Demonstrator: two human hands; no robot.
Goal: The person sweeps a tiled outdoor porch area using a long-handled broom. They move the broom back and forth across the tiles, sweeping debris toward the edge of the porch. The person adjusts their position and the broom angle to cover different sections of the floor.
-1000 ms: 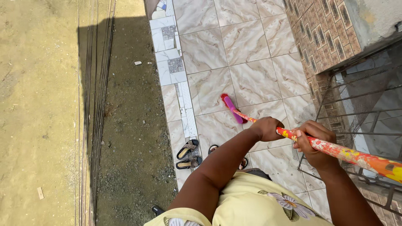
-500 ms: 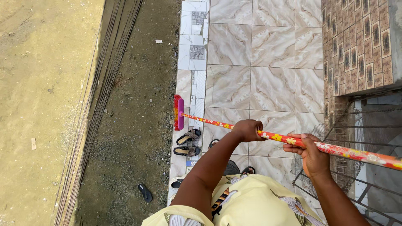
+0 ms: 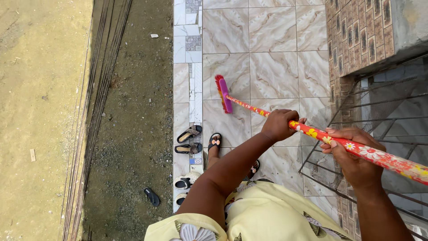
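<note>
**Two hands on a floral broom**

Both wrapped tight round the red flowered broom handle (image 3: pixel 339 143): left hand (image 3: pixel 278 125) lower down, right hand (image 3: pixel 352 156) higher, nearer the body. Head of the broom (image 3: pixel 223 93), pink and red, resting on the marbled floor tiles (image 3: pixel 272 40) by the patterned tile border (image 3: pixel 187 49). Mid-sweep, by the look. Probably called for next: a steady stroke over the tiles, clear of the sandals (image 3: pixel 189 140) beside the border and the metal grille (image 3: pixel 383 107) at right.

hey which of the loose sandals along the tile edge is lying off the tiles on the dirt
The single dark flip-flop, lying alone on the gravelly dirt strip. The brown pair and the white pair sit on the tiled edge instead.
</note>
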